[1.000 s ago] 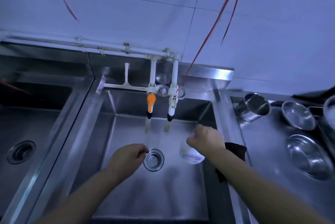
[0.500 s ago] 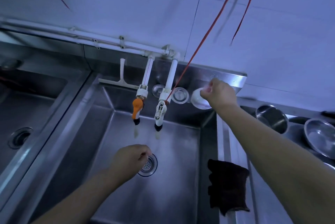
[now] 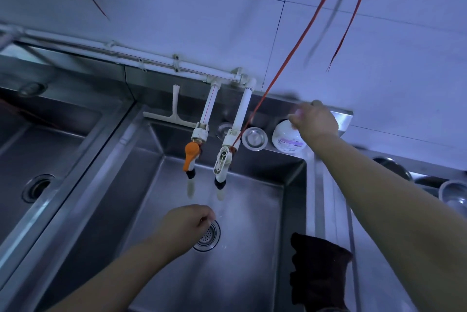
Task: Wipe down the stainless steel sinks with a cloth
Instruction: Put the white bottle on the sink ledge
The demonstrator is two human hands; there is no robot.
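Observation:
The middle stainless steel sink point(image 3: 242, 273) lies below me, with a second sink point(image 3: 58, 150) to its left. A dark cloth point(image 3: 319, 271) hangs over the middle sink's right rim; neither hand touches it. My left hand point(image 3: 184, 223) hovers with curled fingers just left of the round drain strainer point(image 3: 209, 238), and I see nothing in it. My right hand point(image 3: 316, 122) reaches to the back ledge and grips the top of a white bottle point(image 3: 285, 141) standing there.
Two taps hang over the basin, one with an orange handle point(image 3: 191, 157), one white point(image 3: 222, 160). A white squeegee point(image 3: 174, 114) and a round metal strainer point(image 3: 254, 138) sit on the back ledge. Steel bowls point(image 3: 453, 196) stand at the right. Red strings point(image 3: 290, 59) dangle from above.
My right hand carried the white bottle up out of the basin to the back ledge, where it now stands. The left hand stayed by the drain. The view tilted down and closer.

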